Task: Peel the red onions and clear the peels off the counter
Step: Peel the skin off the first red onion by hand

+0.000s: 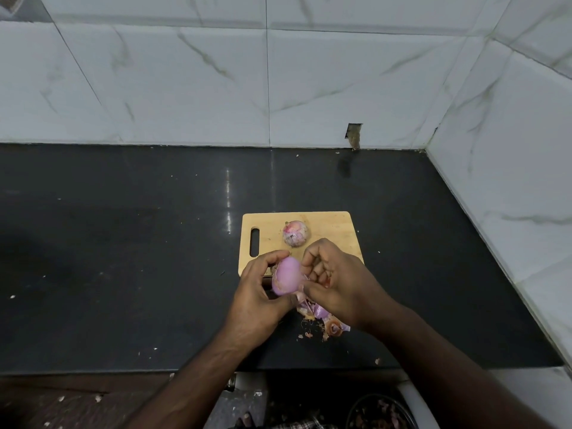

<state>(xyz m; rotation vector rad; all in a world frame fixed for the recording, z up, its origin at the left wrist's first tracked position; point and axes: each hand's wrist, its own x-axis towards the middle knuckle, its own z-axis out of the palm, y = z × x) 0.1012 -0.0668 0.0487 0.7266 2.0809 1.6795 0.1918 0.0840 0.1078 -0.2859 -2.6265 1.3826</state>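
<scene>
My left hand [263,292] grips a smooth pink-purple red onion [287,275] above the black counter [123,258], just in front of the wooden cutting board [328,226]. My right hand [334,277] pinches a strip of skin at the onion's lower right side. A second onion [296,233], still in its papery skin, sits on the board. A pile of onion peels [322,318] lies on the counter under my right wrist, partly hidden by it.
Marbled white tiles form the back wall and the right side wall [510,165]. Small peel flecks dot the counter. Below the counter's front edge a dark bowl [377,413] holds scraps.
</scene>
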